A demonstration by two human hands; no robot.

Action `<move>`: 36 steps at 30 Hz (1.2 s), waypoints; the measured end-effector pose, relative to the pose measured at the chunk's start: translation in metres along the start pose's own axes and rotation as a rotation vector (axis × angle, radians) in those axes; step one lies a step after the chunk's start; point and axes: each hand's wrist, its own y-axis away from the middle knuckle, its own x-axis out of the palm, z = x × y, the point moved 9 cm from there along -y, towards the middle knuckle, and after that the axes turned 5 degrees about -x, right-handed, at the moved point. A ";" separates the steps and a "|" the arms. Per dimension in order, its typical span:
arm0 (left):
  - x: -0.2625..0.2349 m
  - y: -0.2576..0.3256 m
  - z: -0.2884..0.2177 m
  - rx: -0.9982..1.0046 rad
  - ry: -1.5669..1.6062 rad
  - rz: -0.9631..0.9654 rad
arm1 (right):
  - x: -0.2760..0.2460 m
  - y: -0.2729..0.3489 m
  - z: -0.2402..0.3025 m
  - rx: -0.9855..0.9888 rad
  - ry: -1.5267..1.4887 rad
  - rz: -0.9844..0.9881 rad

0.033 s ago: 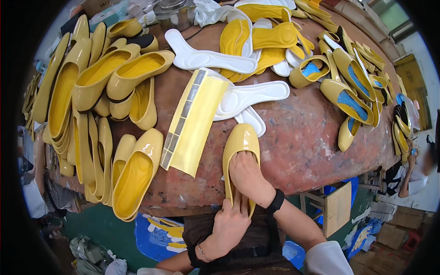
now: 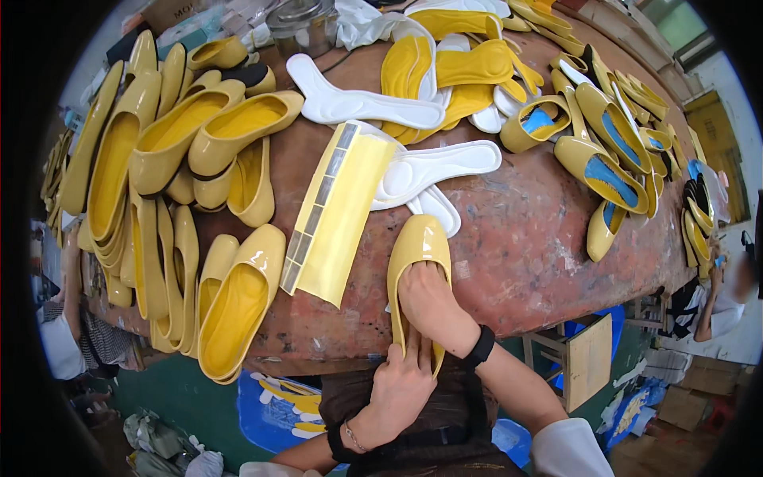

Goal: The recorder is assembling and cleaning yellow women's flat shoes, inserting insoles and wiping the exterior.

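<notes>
A glossy yellow flat shoe (image 2: 421, 238) lies at the table's near edge, its toe pointing away from me. My right hand (image 2: 429, 300) reaches into its opening, so those fingers are hidden inside. At the heel end, my left hand (image 2: 402, 389) grips the shoe, fingers over the back rim. Just beyond the toe are white insoles (image 2: 453, 165), partly overlapping. A pale yellow sheet (image 2: 342, 219) with a strip of grey rectangles lies left of the shoe, over part of an insole. Further left, a pair of yellow shoes (image 2: 238, 318) with yellow insoles stands close together.
Many yellow shoes (image 2: 179, 143) are heaped on the left. More shoes with blue inside (image 2: 608, 175) lie on the right. Yellow insoles (image 2: 477, 63) and a metal pot (image 2: 302, 28) sit at the back. A wooden stool (image 2: 586, 362) stands below the table's right edge. Other people are at both sides.
</notes>
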 end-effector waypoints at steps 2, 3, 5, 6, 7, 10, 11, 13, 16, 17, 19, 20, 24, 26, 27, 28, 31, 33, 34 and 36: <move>-0.004 0.002 -0.001 0.009 -0.006 -0.034 | -0.004 -0.002 -0.001 -0.009 -0.035 0.039; -0.006 0.005 -0.001 0.006 0.008 -0.046 | 0.000 -0.002 -0.001 -0.014 -0.042 0.157; -0.011 0.010 -0.005 0.066 0.005 -0.099 | -0.021 0.002 -0.001 0.009 -0.165 0.102; -0.012 0.012 -0.003 0.046 0.024 -0.107 | -0.038 0.010 0.012 -0.212 -0.164 0.044; -0.012 0.013 0.001 0.018 0.061 -0.080 | -0.013 0.033 0.012 -0.211 -0.638 0.498; -0.027 0.018 0.012 -0.019 0.022 -0.124 | -0.093 0.074 -0.057 -0.142 -1.199 -0.220; -0.039 0.018 0.013 0.027 -0.056 -0.195 | -0.100 0.099 -0.102 0.013 -1.164 -0.315; -0.051 0.017 0.034 -0.080 -0.036 -0.172 | -0.115 0.149 -0.202 0.437 -0.438 -0.469; -0.072 0.012 0.056 -0.124 -0.024 -0.223 | -0.134 0.223 -0.293 0.756 0.177 -0.746; -0.075 0.011 0.058 -0.114 -0.026 -0.236 | -0.134 0.234 -0.308 0.742 0.355 -0.763; -0.074 0.008 0.052 -0.034 -0.135 -0.217 | -0.124 0.239 -0.334 0.694 0.509 -0.678; -0.070 0.006 0.056 -0.104 -0.104 -0.178 | -0.121 0.235 -0.340 0.636 0.654 -0.583; -0.065 -0.010 0.058 -0.139 -0.094 -0.168 | -0.130 0.235 -0.367 0.760 0.317 -0.494; -0.065 -0.021 0.065 -0.163 -0.078 -0.171 | -0.144 0.222 -0.337 0.673 0.167 -0.579; -0.063 -0.025 0.068 -0.174 -0.053 -0.164 | -0.146 0.213 -0.318 0.624 0.016 -0.623; -0.060 -0.029 0.071 -0.183 -0.054 -0.161 | -0.147 0.204 -0.292 0.628 -0.036 -0.697; -0.034 -0.036 0.088 -0.317 0.035 0.014 | -0.134 0.164 -0.222 0.614 -0.116 -0.661; -0.047 -0.040 0.085 -0.250 -0.112 -0.185 | -0.103 0.129 -0.198 0.532 -0.290 -0.322; -0.045 -0.041 0.089 -0.271 -0.125 -0.183 | -0.097 0.115 -0.190 0.439 -0.412 -0.283; -0.068 -0.037 0.094 -0.260 -0.100 -0.460 | -0.105 0.101 -0.204 0.467 -0.447 -0.395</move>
